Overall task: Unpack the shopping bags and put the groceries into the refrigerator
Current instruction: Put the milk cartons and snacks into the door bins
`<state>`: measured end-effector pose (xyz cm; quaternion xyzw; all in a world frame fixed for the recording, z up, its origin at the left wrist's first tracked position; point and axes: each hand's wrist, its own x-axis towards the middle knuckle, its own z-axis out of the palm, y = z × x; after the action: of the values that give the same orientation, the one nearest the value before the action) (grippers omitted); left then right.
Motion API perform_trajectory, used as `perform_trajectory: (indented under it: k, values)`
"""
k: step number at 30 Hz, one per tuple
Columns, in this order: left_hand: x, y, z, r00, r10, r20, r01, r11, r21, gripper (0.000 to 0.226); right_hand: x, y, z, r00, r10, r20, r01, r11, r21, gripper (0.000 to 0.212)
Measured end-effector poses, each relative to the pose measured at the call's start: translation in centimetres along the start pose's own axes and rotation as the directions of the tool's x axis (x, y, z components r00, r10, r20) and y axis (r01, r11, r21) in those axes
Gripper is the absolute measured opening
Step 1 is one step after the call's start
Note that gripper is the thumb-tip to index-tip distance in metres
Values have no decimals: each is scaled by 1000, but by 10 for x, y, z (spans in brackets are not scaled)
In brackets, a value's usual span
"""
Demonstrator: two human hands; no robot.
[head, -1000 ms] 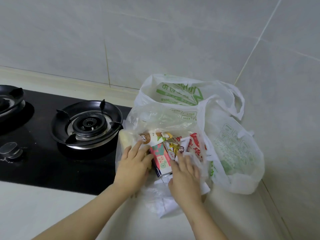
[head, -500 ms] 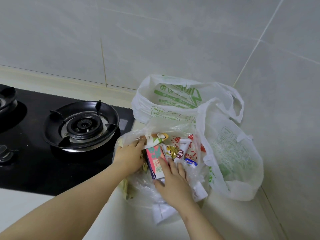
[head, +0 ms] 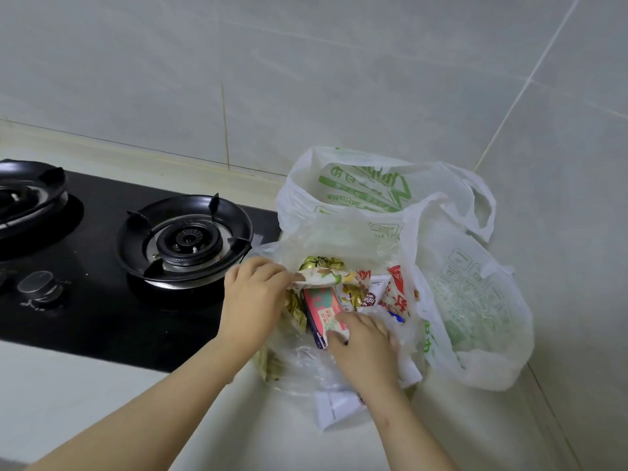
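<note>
At lower centre, inside the clear bag [head: 339, 239], the pink carton [head: 321, 309] runs top-to-bottom between the hands: left hand [head: 253, 294] pinches a packet [head: 326, 277] above it, right hand [head: 367, 345] covers its near end, grip unclear.

One camera only, head-worn, looking forward and down into the corner of the counter [head: 102, 402]. It's in close: the packet [head: 323, 277] pinched in the left hand [head: 255, 297] shows its print at mid-frame. Stove [head: 185, 239] off to the left, tiled wall [head: 306, 79] far behind.
</note>
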<state>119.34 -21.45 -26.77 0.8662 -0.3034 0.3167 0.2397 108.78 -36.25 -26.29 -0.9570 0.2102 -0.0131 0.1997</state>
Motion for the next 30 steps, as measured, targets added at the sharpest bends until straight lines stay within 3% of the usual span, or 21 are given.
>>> perform_trajectory:
  k: [2,3,4,5,7,9,11,13,16,20,23,25,27,28,30]
  values:
    - [-2,3,-10,998,16,-62,-19,999,-35,20,-5,-4,-5,987,-31,-161,20,998,-65,29]
    - [-3,5,-15,994,38,-101,-44,997,-63,18,-6,-7,-8,977,-8,-212,13,1000,24,27]
    - [-3,6,-19,989,60,-138,-74,993,-97,17,-6,-9,-11,973,58,-225,-9,976,216,28]
    - [-4,8,-24,982,75,-171,-99,986,-132,16,-4,-12,-14,972,163,-168,-64,876,478,28]
    - [-4,11,-31,976,80,-201,-124,968,-216,14,1,-15,-22,934,341,112,-258,421,870,34]
    - [-5,11,-36,977,89,-193,-144,944,-296,12,-2,-13,-28,867,295,403,-412,-35,911,46]
    - [-7,13,-41,976,117,-182,-175,922,-345,13,-7,-11,-31,845,144,515,-472,-252,845,51]
    - [-8,12,-44,980,130,-152,-177,915,-362,16,-13,-13,-34,845,86,527,-481,-309,821,34]
    - [-8,10,-49,994,80,-72,-100,933,-345,25,-18,-17,-37,871,178,458,-388,-323,863,11]
    - [-10,30,-62,984,-163,-67,115,884,-453,28,-24,-10,-36,919,178,352,-272,-362,892,12]
    - [-13,57,-71,932,-347,105,339,730,-594,28,-31,-8,-36,938,194,288,-201,-373,906,30]
    - [-14,72,-73,888,-393,241,454,652,-607,36,-37,-9,-33,935,235,265,-157,-396,905,3]
    - [-14,83,-72,815,-425,394,577,530,-622,55,-42,-9,-29,927,277,254,-128,-403,906,50]
    - [-15,87,-73,771,-450,451,632,453,-628,64,-47,-12,-31,922,303,239,-100,-411,906,57]
    - [-18,93,-76,705,-496,507,681,275,-678,69,-55,-12,-30,923,314,222,-85,-396,915,49]
